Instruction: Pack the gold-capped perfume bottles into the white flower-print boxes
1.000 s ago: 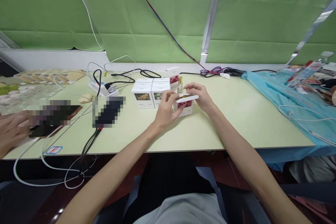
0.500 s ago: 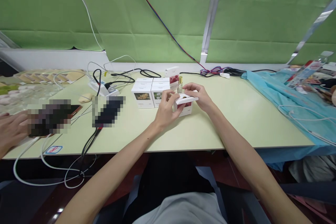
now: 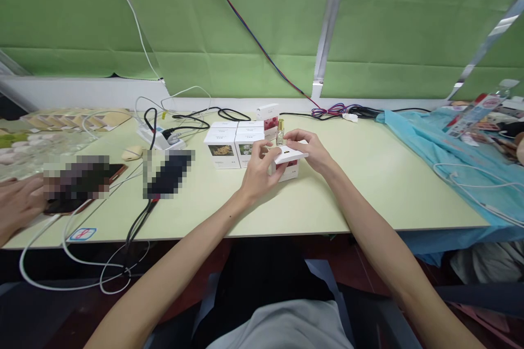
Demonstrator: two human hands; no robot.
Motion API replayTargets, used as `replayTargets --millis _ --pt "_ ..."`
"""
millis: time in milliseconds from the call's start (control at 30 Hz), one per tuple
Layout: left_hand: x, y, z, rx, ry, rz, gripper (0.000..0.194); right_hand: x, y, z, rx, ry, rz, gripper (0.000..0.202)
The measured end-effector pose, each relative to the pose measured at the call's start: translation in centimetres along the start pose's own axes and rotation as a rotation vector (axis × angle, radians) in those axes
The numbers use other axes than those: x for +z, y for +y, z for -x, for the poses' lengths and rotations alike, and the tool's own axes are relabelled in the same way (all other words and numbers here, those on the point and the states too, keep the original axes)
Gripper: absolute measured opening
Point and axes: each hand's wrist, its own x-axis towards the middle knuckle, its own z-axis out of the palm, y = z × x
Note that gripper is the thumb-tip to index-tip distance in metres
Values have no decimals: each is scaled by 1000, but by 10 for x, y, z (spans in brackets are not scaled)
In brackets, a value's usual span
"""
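Observation:
A small white carton [image 3: 291, 173] with a dark red picture on its front stands on the table before me. My left hand [image 3: 258, 170] grips its left side, thumb across the front. On top of the carton is a tilted white flat piece [image 3: 295, 156] with a small dark mark; whether it is a lid or an insert I cannot tell. My right hand [image 3: 311, 151] is closed on its right edge, fingers bent over the top. Just behind the carton stands a small clear glass bottle [image 3: 280, 133] with a gold cap.
Several white boxes [image 3: 224, 156] stand together left of my hands, with a red-pictured box [image 3: 268, 120] behind. Phones and cables lie at left, where another person's hand [image 3: 18, 204] rests. Blue plastic sheeting [image 3: 434, 147] and a plastic bottle [image 3: 477, 112] are at right.
Both hands keep almost the same place on the carton. My right fingers have shifted slightly over the white flat piece, and less of its dark mark shows.

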Motion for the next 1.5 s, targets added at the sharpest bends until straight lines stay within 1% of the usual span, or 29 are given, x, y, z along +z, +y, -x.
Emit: replayTargets --millis 400,633,767,1067,1200,1300,1500 --pt "0 2 0 -7 -1 1 19 0 -1 1 13 13 7 33" --pt "2 1 -1 22 46 11 23 0 0 0 18 14 21 35" --pt "2 1 -1 14 31 21 23 -1 2 -1 19 11 18 37" --pt "2 0 0 18 23 26 23 0 2 -1 16 43 8 33" --pt "1 2 0 8 21 14 19 3 -2 -1 48 70 -73 32" --pt "1 3 0 14 27 1 19 4 -4 -2 68 90 -154 34" --pt "0 3 -1 18 25 -10 20 0 -3 -4 64 116 -245 39"
